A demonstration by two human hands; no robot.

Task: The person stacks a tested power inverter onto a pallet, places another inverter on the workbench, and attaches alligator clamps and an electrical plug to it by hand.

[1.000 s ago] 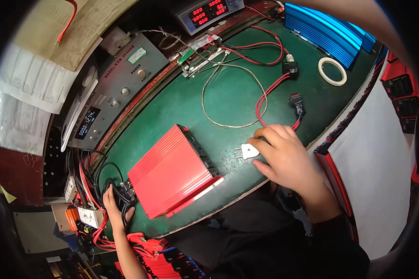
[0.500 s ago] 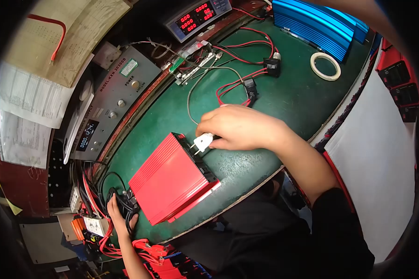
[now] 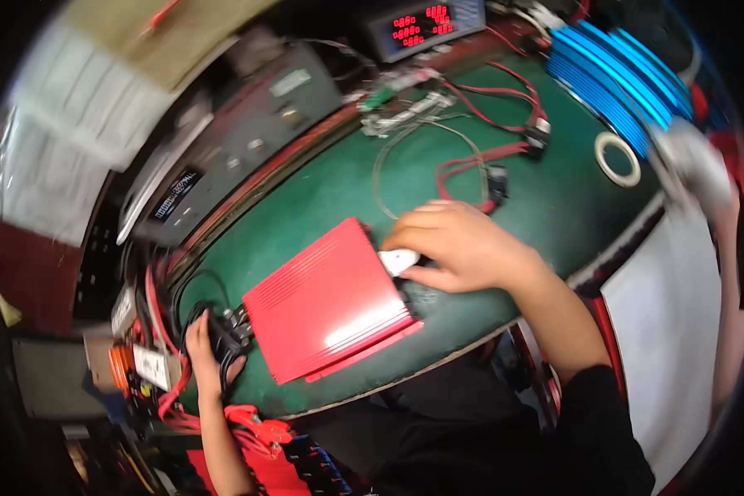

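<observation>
A red ribbed metal box, like a power inverter (image 3: 331,306), lies on the green bench top. My right hand (image 3: 471,248) pinches a white two-pin plug (image 3: 398,262) against the box's right end; its pins are out of sight, and I cannot tell how deep they sit. At the opposite end, my left hand (image 3: 209,351) is closed around black cables (image 3: 221,337) beside the terminals. What its fingers press on is partly hidden.
A grey power supply (image 3: 248,124) and a meter with red digits (image 3: 426,29) line the back. Red and black leads (image 3: 504,153), a tape roll (image 3: 617,159) and a blue ribbed case (image 3: 612,70) are on the bench. Another person's white-covered hand (image 3: 698,161) blurs at right.
My right hand has brought the plug up to the box's end, and its exposed pins no longer show. Another person's arm has appeared at right. The whole view has shifted.
</observation>
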